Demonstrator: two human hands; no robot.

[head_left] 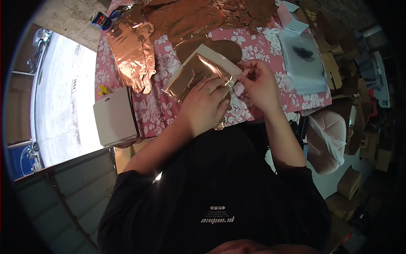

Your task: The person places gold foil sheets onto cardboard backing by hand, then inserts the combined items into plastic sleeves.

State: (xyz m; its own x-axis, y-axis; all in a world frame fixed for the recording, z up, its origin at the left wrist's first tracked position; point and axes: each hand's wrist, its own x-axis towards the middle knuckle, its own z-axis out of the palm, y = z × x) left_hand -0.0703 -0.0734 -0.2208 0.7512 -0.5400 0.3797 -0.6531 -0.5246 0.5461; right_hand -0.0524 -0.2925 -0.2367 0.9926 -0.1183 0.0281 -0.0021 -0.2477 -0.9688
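A flat clear plastic bag point(189, 75) with small dark print holds a folded copper-coloured foil piece and a pale board. It lies tilted across the table in front of me. My left hand point(205, 99) is over its lower right part, fingers bent across it towards the end edge; the fingers' undersides are hidden. My right hand point(260, 82) pinches at the bag's right end, thumb and fingertips together on what looks like its clear edge. Crumpled pale material shows just below that end. Beyond the bag lies a brown foil piece point(228, 50).
Copper foil gloves or cut shapes point(129, 51) lie at the left. A board stack point(116, 118) sits at the near left edge. Clear printed bags point(302, 63) and a white folded card point(292, 19) are at the right. A dark can point(100, 20) stands far left; a padded chair point(323, 139) is right.
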